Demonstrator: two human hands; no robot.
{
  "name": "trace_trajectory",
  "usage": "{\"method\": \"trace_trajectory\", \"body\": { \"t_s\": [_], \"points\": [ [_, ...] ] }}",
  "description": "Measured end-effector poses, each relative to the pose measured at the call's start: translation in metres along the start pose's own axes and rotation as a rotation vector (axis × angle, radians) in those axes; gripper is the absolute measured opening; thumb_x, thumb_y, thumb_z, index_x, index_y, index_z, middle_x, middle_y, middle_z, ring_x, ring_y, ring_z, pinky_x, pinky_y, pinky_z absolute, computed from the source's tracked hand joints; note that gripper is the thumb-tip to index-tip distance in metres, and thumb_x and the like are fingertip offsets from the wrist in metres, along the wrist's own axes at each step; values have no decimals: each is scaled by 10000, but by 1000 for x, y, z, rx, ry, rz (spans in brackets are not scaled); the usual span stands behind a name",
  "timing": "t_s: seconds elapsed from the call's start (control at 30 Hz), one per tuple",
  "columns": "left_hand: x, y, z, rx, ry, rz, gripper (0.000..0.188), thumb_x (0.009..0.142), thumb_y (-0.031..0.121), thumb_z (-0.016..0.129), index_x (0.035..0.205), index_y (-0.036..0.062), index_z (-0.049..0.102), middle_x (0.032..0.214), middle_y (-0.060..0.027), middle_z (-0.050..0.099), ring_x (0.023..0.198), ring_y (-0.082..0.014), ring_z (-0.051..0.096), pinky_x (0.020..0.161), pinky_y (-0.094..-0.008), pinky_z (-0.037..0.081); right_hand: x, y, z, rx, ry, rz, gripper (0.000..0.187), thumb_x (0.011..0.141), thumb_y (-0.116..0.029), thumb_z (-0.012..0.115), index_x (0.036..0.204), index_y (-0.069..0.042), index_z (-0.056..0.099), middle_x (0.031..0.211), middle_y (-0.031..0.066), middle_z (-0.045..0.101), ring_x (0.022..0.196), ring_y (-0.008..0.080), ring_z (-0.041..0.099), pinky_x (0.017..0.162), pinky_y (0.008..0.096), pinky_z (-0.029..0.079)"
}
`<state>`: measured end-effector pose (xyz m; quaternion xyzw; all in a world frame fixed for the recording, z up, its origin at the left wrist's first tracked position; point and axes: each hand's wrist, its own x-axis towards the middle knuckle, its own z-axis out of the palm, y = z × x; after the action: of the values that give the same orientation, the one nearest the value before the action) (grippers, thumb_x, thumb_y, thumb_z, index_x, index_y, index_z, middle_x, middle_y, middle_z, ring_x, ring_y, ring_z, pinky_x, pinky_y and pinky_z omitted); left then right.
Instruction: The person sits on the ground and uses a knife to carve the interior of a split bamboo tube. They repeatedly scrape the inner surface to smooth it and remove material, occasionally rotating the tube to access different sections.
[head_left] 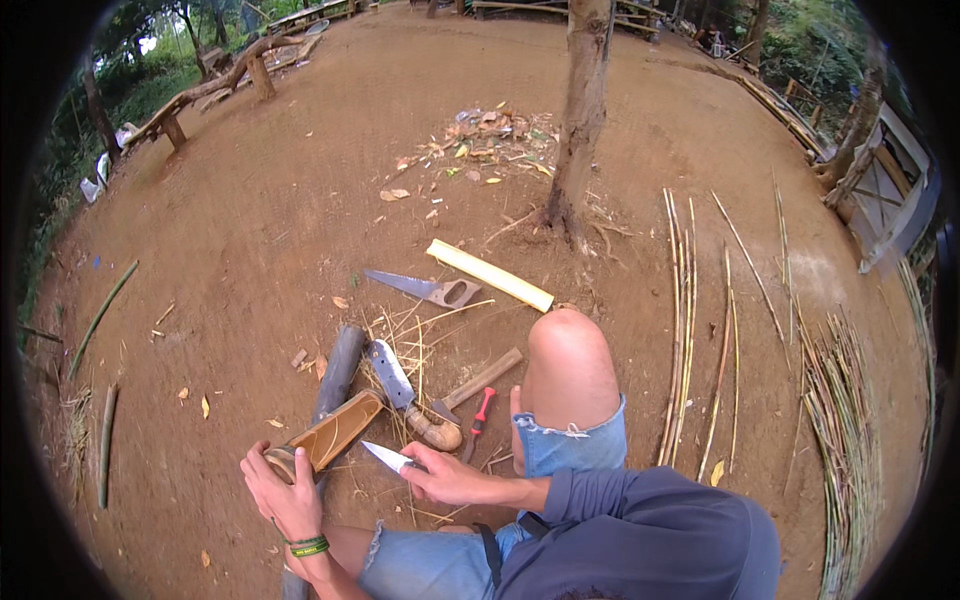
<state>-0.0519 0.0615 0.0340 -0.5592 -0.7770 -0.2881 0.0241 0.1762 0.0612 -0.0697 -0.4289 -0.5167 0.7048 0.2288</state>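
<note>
My left hand (285,490) is closed around the near end of a hollowed, split bamboo piece (338,432), whose tan inner face is turned up. This piece rests across a dark grey pole (341,368) on the ground. In my right hand (445,477) is a knife, its pale pointed blade (386,457) aimed left at the bamboo, with a small gap between them. Just beyond lies a machete (392,376) with a curved wooden handle. Beside it are a wooden-handled hammer or hatchet (484,379), its head partly hidden, and a red-handled tool (482,410).
A handsaw (440,291) and a pale yellow split bamboo length (490,275) lie ahead, near thin shavings. A tree trunk (580,120) rises behind them, by a leaf heap (490,140). Long thin sticks (680,320) and a stick bundle (840,430) lie to the right.
</note>
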Motion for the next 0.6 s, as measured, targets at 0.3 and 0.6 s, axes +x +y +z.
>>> {"method": "trace_trajectory", "body": {
  "t_s": [0.3, 0.6],
  "points": [
    [-33, 19, -8, 29, -136, -110, 491, 910, 254, 703, 1258, -48, 533, 1141, -233, 541, 1089, -435, 545, 925, -485, 445, 7, -1, -7, 4, -116, 22, 252, 1069, -261, 490, 1235, -72, 485, 765, 43, 641, 635, 161, 608, 578, 362, 487],
    [-78, -24, 3, -194, 114, -217, 419, 745, 179, 760, 1103, 3, 632, 1017, -159, 562, 983, -320, 576, 884, -404, 462, -8, -36, 7, -212, -134, -16, 202, 1046, -228, 539, 1071, -29, 558, 704, 115, 625, 601, 251, 624, 576, 393, 484]
  ]
}}
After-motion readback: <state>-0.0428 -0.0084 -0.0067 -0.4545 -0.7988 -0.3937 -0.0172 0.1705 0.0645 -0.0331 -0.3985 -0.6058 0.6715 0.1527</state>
